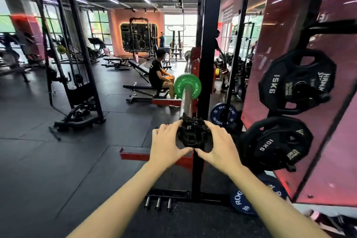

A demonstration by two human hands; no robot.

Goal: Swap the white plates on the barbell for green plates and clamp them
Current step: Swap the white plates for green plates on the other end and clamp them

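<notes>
Here both hands, the left hand [165, 145] and right hand [219, 144], grip a black clamp [193, 134] from either side at the near end of the barbell sleeve [186, 100], while a green plate [187, 86] sits farther along it beside the black rack upright [207, 44].

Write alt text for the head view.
Both hands, left hand and right hand, grip a black barbell clamp at the near end of a barbell sleeve, with a green Rogue plate already loaded farther along it.
</notes>
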